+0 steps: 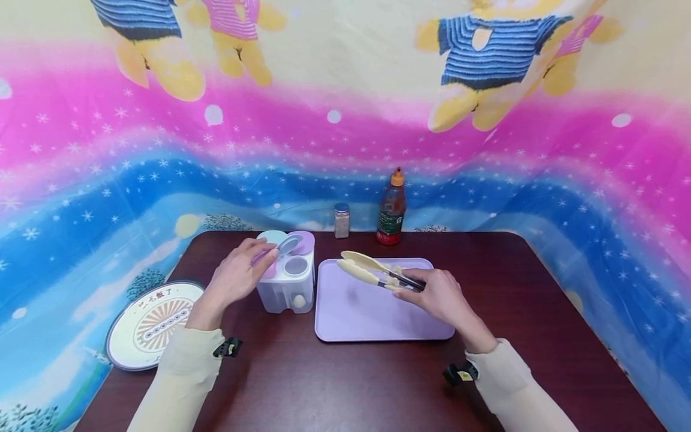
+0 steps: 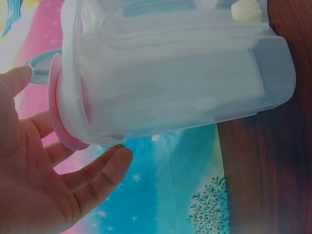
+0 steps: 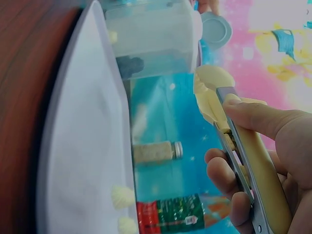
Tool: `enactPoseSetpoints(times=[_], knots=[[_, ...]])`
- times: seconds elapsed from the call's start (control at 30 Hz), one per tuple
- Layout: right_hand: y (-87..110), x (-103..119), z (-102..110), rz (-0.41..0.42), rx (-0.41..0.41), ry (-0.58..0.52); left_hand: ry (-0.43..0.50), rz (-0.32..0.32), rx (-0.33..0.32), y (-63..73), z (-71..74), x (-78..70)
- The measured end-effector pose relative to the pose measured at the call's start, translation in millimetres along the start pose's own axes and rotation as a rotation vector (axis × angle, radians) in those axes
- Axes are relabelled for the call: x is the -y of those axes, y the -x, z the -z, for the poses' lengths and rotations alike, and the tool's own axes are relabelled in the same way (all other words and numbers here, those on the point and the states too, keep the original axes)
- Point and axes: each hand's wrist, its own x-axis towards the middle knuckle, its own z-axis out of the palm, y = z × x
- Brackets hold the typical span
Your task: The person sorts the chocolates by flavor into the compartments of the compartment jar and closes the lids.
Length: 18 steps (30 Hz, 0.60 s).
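The left hand [image 1: 236,271] pinches the raised lid [image 1: 290,244] of the container [image 1: 281,295] beside the tray [image 1: 367,315], the right hand [image 1: 439,295] grips tongs [image 1: 358,273] over it; transferring pale pieces [image 3: 123,197] seems in hand, next calling for the lid held clear.

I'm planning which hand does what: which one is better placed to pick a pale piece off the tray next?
Probably the right hand: it holds the tongs over the tray, where pale pieces lie. The left hand is at the container, touching a raised lid.
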Motion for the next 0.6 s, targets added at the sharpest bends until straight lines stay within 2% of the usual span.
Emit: enactPoseSetpoints(times=[0.6], knots=[[-12.6, 50, -3, 0.09, -0.027, 0.01, 0.0, -0.007, -0.001, 0.7, 0.5, -0.8]])
